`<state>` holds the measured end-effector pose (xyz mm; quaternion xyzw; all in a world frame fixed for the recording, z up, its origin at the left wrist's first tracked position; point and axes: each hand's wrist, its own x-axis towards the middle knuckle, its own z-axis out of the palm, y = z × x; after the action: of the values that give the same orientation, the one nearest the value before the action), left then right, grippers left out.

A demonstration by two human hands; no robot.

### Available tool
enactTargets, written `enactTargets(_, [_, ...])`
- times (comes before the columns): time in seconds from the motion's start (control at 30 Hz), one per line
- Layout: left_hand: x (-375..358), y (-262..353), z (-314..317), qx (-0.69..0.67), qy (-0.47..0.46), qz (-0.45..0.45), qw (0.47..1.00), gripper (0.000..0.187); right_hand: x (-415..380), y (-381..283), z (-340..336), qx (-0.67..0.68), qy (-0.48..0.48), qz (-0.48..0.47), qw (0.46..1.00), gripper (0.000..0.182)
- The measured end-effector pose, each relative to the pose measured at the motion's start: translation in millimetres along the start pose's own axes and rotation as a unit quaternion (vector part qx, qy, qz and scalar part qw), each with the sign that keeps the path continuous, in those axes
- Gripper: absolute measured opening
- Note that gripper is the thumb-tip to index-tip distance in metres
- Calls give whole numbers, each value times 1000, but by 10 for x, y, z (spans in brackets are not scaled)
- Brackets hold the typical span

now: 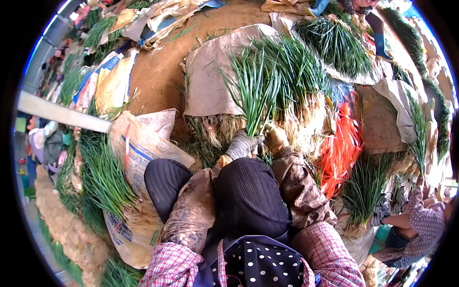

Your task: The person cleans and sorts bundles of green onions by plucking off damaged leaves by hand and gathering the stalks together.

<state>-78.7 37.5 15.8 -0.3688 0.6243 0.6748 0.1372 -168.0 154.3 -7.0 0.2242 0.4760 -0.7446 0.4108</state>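
My left hand (241,145), in a grey glove, is closed around the base of a bunch of scallions (256,83), whose green leaves fan out away from me. Close beside it, my right hand (276,138) wears a tan glove, its fingers curled at the lower end of the same bunch. Whether it pinches a stalk there is too small to tell. Just past my hands lies a thick pile of scallions (299,67) with pale, rooty ends toward me. A woven sack (215,71) covers more plants, their roots (215,129) sticking out at its near edge.
Red plastic strips (342,148) lie to my right. Tied scallions (107,177) rest on a printed sack (138,148) at my left. A person in a patterned top (418,229) sits at the right, and a person in blue boots (380,45) is at the far right.
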Motion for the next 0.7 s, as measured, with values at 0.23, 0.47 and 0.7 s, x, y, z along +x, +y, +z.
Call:
enactTargets(0.23, [-280,323,-44,-58,109,65,990,13,-21,616,-750,-768,-25,-107,631,19])
enactTargets(0.47, [-109,208,25,-310,77,47,947,14,-105,12,-564,-739,196,-334,552,28])
enactTargets(0.7, [-436,281,48,-338,-30,-35,940,14,132,-563,-238,-712,231,-210,628,28])
